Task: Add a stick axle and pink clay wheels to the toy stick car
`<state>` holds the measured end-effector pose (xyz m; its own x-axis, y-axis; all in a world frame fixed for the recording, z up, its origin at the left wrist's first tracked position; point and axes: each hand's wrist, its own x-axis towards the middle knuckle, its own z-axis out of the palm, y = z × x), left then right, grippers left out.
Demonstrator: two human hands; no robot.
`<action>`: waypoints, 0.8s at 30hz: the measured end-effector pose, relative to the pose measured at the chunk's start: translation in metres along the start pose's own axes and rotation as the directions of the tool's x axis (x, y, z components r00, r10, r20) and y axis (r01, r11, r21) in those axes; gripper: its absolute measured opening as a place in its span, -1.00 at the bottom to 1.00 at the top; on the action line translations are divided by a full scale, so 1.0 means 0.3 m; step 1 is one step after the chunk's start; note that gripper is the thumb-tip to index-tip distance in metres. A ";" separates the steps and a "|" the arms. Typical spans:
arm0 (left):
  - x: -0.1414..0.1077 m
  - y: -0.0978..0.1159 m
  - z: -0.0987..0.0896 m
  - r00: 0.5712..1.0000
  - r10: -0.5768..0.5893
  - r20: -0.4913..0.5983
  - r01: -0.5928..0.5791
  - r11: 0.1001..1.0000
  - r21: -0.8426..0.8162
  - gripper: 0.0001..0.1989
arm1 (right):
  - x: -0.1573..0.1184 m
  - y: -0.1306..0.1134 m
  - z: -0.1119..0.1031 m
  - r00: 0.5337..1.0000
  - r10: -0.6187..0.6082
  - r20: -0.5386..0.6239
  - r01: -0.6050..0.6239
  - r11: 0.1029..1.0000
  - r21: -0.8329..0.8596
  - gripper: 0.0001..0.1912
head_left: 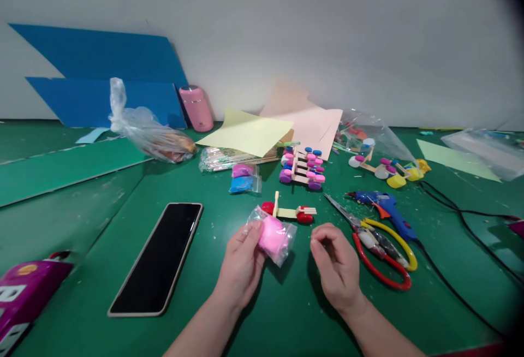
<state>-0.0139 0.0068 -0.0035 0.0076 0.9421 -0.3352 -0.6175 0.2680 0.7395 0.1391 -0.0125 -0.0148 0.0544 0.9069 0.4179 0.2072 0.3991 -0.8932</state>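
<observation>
My left hand point(245, 256) is closed on a small clear bag of pink modelling clay point(273, 234), pinching its left edge between thumb and fingers. To the right, my right hand point(338, 264) rests just above the table, thumb and fingertips pressed together; whatever they pinch, if anything, is too small to make out. Just behind the bag stands a little craft-stick car point(287, 213) with red wheels and an upright stick, partly covered by the bag. Farther back, several similar cars point(302, 168) with purple, pink and blue wheels stand in a row.
Scissors point(382, 248) and a blue glue gun point(387, 207) with a cable lie right. A phone point(158, 261) and purple power strip point(30, 294) lie left. Behind are clay packets point(244, 178), paper sheets point(249, 130), a pink flask point(196, 108) and a tied plastic bag point(153, 133).
</observation>
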 end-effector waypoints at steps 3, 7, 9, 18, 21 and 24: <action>-0.010 -0.003 0.002 1.000 0.005 0.020 -0.005 1.000 -0.014 -0.90 | -0.007 -0.001 0.006 0.992 -0.110 0.068 0.116 0.989 -0.095 -0.84; -0.027 -0.014 0.006 0.998 0.006 0.063 -0.007 1.000 0.007 -0.91 | -0.005 0.003 0.011 0.979 -0.171 0.111 0.189 0.963 -0.192 -0.75; -0.035 -0.017 0.007 0.997 0.007 0.073 -0.009 1.000 0.023 -0.91 | -0.003 0.006 0.011 0.979 -0.168 0.112 0.188 0.959 -0.212 -0.74; -0.045 -0.005 0.014 0.998 0.010 0.066 -0.018 0.993 0.116 -0.91 | 0.005 -0.005 -0.008 0.958 0.022 0.285 0.035 0.981 -0.192 -0.66; -0.046 -0.009 0.011 0.997 0.024 0.078 -0.041 0.973 0.226 -0.76 | 0.006 -0.011 -0.014 0.937 0.112 0.332 -0.073 0.989 -0.125 -0.65; -0.051 -0.010 0.011 0.985 0.129 0.112 -0.165 0.888 0.429 -0.69 | 0.005 -0.016 -0.021 0.892 0.234 0.387 -0.250 0.968 -0.010 -0.63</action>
<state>-0.0097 -0.0079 0.0013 0.0163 0.9854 -0.1694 -0.2120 0.1690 0.9626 0.1444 -0.0138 -0.0089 -0.2806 0.9547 0.0994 0.1967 0.1585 -0.9676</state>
